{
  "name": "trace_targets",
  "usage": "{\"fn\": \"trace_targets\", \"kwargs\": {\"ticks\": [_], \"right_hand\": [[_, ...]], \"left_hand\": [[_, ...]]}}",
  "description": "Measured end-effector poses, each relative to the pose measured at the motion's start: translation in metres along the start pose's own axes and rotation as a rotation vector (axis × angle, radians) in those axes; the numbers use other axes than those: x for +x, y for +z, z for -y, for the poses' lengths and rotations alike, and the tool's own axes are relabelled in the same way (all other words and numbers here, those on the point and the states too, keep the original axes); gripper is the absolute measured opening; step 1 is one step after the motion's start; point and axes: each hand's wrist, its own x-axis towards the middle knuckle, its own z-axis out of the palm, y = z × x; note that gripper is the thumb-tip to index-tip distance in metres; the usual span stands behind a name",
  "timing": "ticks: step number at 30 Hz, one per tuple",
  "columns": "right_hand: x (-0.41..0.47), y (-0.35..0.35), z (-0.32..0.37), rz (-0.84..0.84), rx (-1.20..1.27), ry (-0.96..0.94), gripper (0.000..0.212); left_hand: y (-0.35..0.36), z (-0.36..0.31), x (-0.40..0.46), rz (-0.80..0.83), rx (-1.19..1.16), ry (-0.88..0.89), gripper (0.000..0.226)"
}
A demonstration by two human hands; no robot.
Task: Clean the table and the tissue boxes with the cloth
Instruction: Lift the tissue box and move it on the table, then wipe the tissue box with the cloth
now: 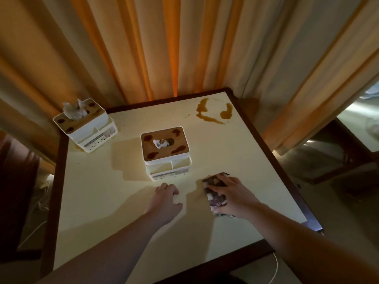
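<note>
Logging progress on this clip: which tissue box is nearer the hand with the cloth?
The middle box, just beyond the right hand on the cloth. The other box sits at the table's far left corner.

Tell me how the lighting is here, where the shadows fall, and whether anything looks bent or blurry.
Head view: dim, warm light, brightest as an orange glow through the pleated curtain. The white tissue box with a wooden lid casts shadows leftward on the cream table. Wide-angle distortion fans the curtain folds outward. The patterned cloth under the right hand looks slightly soft.
</note>
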Motion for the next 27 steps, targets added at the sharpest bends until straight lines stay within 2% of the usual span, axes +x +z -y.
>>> {"fn": "trace_targets", "kwargs": {"ticks": [9, 14, 23, 27], "right_hand": [[0.002, 0.004, 0.011, 0.0, 0.008, 0.063, 0.075], [-0.002, 0.004, 0.008, 0.039, 0.059, 0.018, 0.078], [-0.002, -0.008, 0.02, -0.021, 0.169, 0.056, 0.054], [0.01, -0.041, 0.038, -0.135, 0.212, -0.049, 0.035]], "left_hand": [[-0.002, 0.006, 0.003, 0.028, 0.026, 0.102, 0.04], [-0.008, 0.014, 0.002, 0.062, 0.003, 0.151, 0.038], [-0.037, 0.005, 0.002, -0.008, -0.103, 0.277, 0.029], [-0.067, -0.009, 0.009, -0.095, -0.107, 0.338, 0.026]]}}
